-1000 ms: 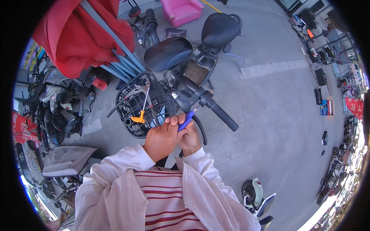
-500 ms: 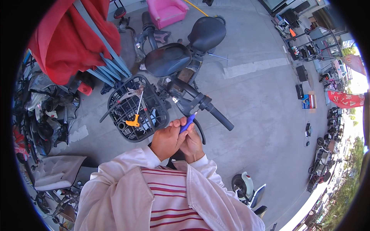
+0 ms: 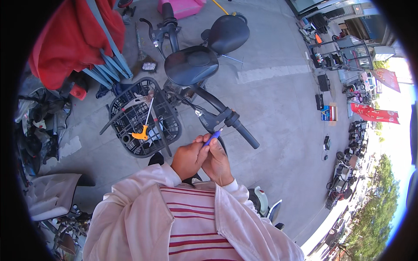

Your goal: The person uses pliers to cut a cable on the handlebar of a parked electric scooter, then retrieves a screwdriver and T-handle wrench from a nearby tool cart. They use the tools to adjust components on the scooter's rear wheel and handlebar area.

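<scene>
My left hand point(image 3: 187, 159) and my right hand point(image 3: 219, 165) meet in front of my chest, fingers closed round a small purple-handled tool point(image 3: 212, 138). Its short pale tip points up and right toward the handlebar; whether it touches anything there I cannot tell. Just beyond my hands is the black handlebar grip point(image 3: 246, 134) of a small bike, with a dark brake lever point(image 3: 224, 145) partly hidden behind my fingers. Left of them, the bike's black basket point(image 3: 172, 138) holds a screwdriver with an orange handle point(image 3: 141, 133) and other metal tools.
Two black padded saddles point(image 3: 228, 36) stand behind the handlebar. Folded red fabric on grey poles point(image 3: 116, 50) is at upper left, above a heap of dark parts point(image 3: 39, 126). A whitish seat point(image 3: 54, 195) stands lower left. Parked vehicles point(image 3: 346, 169) line the far right.
The view has shifted, so the basket, red fabric and right-hand surroundings appear farther left. Both hands keep hold of the purple-handled tool in nearly the same pose.
</scene>
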Tool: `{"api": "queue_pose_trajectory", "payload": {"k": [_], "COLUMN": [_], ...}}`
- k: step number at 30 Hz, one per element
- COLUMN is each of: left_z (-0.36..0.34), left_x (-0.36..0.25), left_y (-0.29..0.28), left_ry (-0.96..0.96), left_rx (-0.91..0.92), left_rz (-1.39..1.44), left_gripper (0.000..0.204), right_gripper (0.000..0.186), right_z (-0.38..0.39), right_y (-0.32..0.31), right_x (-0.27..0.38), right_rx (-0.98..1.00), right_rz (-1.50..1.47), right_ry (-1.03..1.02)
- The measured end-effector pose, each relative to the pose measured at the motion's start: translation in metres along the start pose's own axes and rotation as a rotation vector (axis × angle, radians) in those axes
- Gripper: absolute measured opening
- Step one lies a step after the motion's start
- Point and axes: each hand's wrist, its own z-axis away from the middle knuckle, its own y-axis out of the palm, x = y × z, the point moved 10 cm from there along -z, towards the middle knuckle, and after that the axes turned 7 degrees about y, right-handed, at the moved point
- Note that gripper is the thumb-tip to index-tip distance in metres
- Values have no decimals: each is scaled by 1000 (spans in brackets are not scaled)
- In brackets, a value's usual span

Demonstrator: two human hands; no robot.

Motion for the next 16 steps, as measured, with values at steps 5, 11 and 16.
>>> {"api": "queue_pose_trajectory", "payload": {"k": [5,11,16], "left_z": [4,30,37], "left_x": [22,43,47], "left_y": [12,56,69], "left_ry": [-154,-655,-714], "left_rx": [27,56,81], "left_rz": [334,1154,1284], "left_gripper": [33,45,48], "right_gripper": [31,33,36], "right_z": [5,12,20], "right_y": [-10,-18,-12], "right_x": [7,15,22], "right_rx": [-270,-643,-809], "right_rz": [198,539,743], "right_ry": [-60,-87,9]}}
